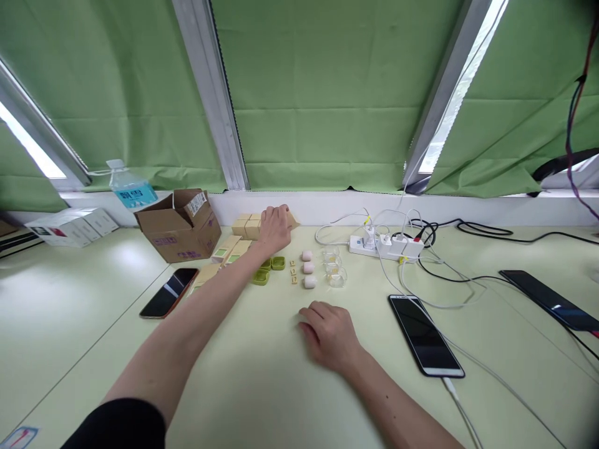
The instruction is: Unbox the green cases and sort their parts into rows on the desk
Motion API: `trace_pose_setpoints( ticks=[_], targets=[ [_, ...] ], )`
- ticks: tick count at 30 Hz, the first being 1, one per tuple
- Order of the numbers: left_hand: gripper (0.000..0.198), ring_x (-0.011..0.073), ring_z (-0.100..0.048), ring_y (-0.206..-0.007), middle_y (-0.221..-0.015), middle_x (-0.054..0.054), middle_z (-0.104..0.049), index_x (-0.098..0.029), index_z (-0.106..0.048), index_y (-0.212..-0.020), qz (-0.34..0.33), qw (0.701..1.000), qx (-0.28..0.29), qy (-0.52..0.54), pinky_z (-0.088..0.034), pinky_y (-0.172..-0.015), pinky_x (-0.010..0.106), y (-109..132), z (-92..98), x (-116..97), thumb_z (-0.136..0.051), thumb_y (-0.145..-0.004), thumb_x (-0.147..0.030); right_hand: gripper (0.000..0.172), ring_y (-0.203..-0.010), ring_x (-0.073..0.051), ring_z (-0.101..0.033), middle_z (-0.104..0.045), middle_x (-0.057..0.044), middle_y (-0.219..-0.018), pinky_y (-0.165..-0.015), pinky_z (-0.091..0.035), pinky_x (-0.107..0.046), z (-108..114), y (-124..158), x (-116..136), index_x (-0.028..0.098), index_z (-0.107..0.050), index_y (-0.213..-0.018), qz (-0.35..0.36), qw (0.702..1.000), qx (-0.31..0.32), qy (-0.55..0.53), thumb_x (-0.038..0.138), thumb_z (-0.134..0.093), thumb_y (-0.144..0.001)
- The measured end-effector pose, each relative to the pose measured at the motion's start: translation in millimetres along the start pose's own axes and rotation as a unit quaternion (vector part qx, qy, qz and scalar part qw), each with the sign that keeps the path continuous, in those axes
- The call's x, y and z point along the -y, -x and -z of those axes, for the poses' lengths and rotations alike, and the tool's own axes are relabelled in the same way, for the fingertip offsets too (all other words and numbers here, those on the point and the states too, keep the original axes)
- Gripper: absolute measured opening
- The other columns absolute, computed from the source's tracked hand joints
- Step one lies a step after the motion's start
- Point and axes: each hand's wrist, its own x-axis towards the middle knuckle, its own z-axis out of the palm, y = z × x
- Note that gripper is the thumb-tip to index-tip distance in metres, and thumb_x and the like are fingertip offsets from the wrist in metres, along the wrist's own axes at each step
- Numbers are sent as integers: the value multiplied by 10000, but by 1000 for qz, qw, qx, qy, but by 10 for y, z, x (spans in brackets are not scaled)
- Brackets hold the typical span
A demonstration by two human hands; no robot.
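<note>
My left hand reaches far across the table and lies over a group of small tan boxes by the back wall, fingers curled over one of them. My right hand rests on the table nearer to me, fingers loosely bent, palm down, nothing in it. Between the hands lie green square cases, tiny tan pieces, three pink-white cylinders and clear plastic shells. Flat tan cartons lie left of my forearm.
An open cardboard box stands at the back left, white boxes and a water bottle beyond it. A phone lies left, another phone charges right, a third far right. A power strip with cables sits behind.
</note>
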Motion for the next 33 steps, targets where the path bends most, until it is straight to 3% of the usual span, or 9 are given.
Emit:
trace_pose_setpoints(
  ticks=[3,5,9,12,19,21,23,26,33],
  targets=[
    [541,283,-609,-1122,-1236,149,-617,-171,-289,-1416,9,998,-13,61,-481,-951,411,514,315,-155,-570,-989,-348,277,-985,-255,-666,-697,-122,-1087,-763,-512,-353,120,-51,19,191,-590,-1268,-15,992,-122,15,247,-599,-997],
    [508,239,-648,-964,-1096,71,-624,-241,-301,-1359,60,975,3,212,-514,-839,376,955,485,-261,-599,-979,-399,532,-1204,-330,-624,-642,-186,-1282,-928,-562,-445,194,-83,49,181,-468,-1458,-34,986,-163,25,342,-660,-989],
    [451,210,-653,-940,-1017,27,-610,-281,-370,-1232,106,928,62,351,-531,-834,358,1761,615,-452,-677,-932,-421,900,-1446,-395,-496,-519,-245,-1523,-1088,-543,-561,207,-99,130,161,-192,-1650,-40,991,-128,19,503,-680,-976],
    [428,222,-654,-972,-1041,42,-617,-286,-404,-1205,130,906,82,393,-540,-852,376,2088,566,-509,-695,-924,-426,755,-1309,-362,-636,-631,-227,-1429,-969,-611,-494,116,-61,171,162,-263,-1621,-31,996,-80,8,465,-609,-1022],
    [222,193,-621,-781,-867,-10,-622,-309,-398,-1242,154,850,122,489,-521,-739,337,2175,472,-345,-429,-1069,-445,511,-1105,-315,-726,-723,-173,-1287,-835,-617,-418,50,11,142,195,-466,-1444,-50,998,-19,-24,329,-619,-975],
    [254,199,-628,-774,-867,-2,-642,-321,-403,-1328,158,866,107,463,-527,-735,341,2178,451,-282,-368,-1088,-398,491,-1103,-310,-723,-722,-156,-1288,-846,-614,-420,64,12,109,212,-480,-1411,-65,997,-8,-49,303,-630,-952],
    [324,225,-669,-1018,-1091,63,-682,-323,-452,-1395,106,902,63,414,-553,-897,390,2182,431,-229,-382,-1078,-309,480,-1121,-311,-716,-718,-146,-1294,-880,-612,-432,70,13,77,219,-485,-1389,-74,995,-8,-70,283,-635,-937],
    [417,273,-484,-1410,-1464,103,-528,-322,-672,-1270,-12,950,-15,312,-434,-1171,502,2185,432,-185,-406,-1015,-126,484,-1141,-317,-709,-713,-145,-1303,-910,-611,-449,73,19,49,222,-483,-1393,-81,993,-19,-80,284,-635,-938],
    [253,319,-466,-1357,-1305,129,-589,-243,-729,-897,-38,962,-4,271,-481,-1123,547,2218,476,-233,-510,-1002,-174,477,-1125,-309,-715,-718,-153,-1283,-903,-614,-441,95,28,80,221,-472,-1416,-65,994,-43,-70,283,-618,-966]
  ],
)
